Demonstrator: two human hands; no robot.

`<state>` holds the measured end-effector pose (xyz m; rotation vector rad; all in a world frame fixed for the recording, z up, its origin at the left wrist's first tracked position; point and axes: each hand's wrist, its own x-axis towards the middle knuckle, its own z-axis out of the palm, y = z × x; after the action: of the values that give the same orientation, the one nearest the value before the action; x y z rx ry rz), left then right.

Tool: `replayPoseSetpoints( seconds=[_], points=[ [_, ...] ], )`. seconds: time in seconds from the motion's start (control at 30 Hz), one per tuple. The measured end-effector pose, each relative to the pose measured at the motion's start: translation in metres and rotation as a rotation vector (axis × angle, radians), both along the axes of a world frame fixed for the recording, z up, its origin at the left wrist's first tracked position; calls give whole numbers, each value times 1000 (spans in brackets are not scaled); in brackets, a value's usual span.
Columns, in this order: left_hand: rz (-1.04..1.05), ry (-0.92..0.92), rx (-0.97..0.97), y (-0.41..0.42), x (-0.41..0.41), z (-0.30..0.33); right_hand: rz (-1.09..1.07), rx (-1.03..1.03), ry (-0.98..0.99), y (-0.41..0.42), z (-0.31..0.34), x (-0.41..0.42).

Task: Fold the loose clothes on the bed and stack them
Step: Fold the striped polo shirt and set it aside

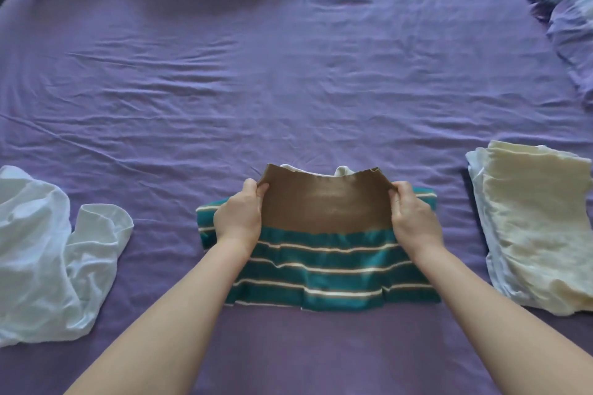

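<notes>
I am midway through folding. My left hand (239, 218) and right hand (414, 218) each pinch a side edge of the brown band of a teal striped garment (321, 269), lifting it. The striped part lies flat on the purple bed (288, 90) between and just below my grip. Well to the right of my grip sits a finished stack of folded cream and white clothes (532, 228). Left of my grip a loose white garment (48, 250) is unfolded, I judge next.
</notes>
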<state>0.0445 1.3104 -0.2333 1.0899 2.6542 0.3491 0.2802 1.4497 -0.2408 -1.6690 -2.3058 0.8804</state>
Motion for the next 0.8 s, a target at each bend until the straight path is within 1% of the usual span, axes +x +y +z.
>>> replayPoseSetpoints(
  seconds=[0.03,0.1,0.17,0.23,0.27,0.3,0.33,0.37,0.43,0.47,0.53,0.6,0.67,0.7,0.73,0.8],
  points=[
    [7,2,-15,3,0,-4,5,5,-7,1,-3,-3],
    [40,4,19,6,6,-6,36,52,-4,-2,-4,-7],
    [3,106,89,6,18,-9,142,222,-23,-11,-7,-8],
    [-171,290,166,6,39,-12,269,414,-83,-20,-12,-8],
    [-279,322,197,6,51,-15,329,455,-130,-23,-15,-9],
    [-377,314,195,6,63,-21,386,456,-190,-24,-20,-11],
    [-444,263,135,7,74,-26,432,418,-264,-24,-23,-11],
    [-475,195,13,7,83,-32,463,365,-334,-21,-28,-11],
    [-491,120,-244,9,89,-50,523,275,-426,-9,-37,-4],
    [-496,100,-340,12,90,-57,559,249,-452,-1,-41,0],
    [-505,104,-437,17,90,-61,628,239,-501,16,-43,7],
    [-487,133,-481,20,94,-54,629,258,-540,31,-35,11],
    [-444,138,-435,24,108,-39,580,222,-565,47,-24,14],
    [-442,136,-363,27,119,-30,570,181,-577,53,-20,15],
    [-459,135,-243,29,133,-22,575,145,-588,58,-16,17],
    [-571,121,2,30,163,-12,606,122,-596,63,-12,19]
  ],
)
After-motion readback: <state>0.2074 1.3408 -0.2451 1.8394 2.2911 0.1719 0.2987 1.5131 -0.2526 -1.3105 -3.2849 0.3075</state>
